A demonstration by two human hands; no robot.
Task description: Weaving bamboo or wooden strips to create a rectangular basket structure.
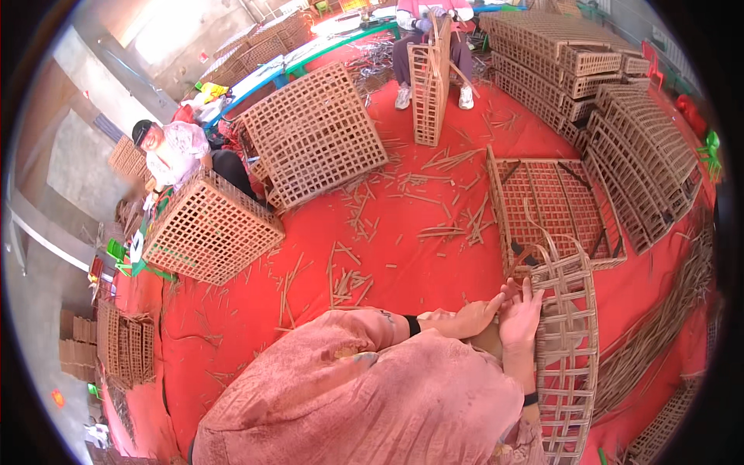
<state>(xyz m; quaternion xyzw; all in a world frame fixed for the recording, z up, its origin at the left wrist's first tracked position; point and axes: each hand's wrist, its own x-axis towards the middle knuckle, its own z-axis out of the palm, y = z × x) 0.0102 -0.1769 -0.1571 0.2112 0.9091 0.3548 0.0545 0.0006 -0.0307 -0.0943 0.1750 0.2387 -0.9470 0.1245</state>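
Observation:
My left hand (476, 316) reaches across to the right with its fingers stretched out, their tips meeting the thumb side of my right hand (519, 316). No held thing shows in it. The right hand is open, palm turned up and fingers apart, with nothing seen in it. Right beside it stands a woven cane basket panel (566, 353), upright along my right side, with loose strip ends curling up from its far end. A shallow lattice tray (552, 194) of the same weave lies just beyond. My pink sleeves and lap hide the rest of my arms.
Cut cane strips (353, 287) litter the red floor sheet (403, 267). Stacked woven baskets (542, 70) fill the far right, and a bundle of long canes (651, 333) lies to the right. Two co-workers sit ahead with lattice pieces (213, 227); a large woven box (314, 138) stands between them.

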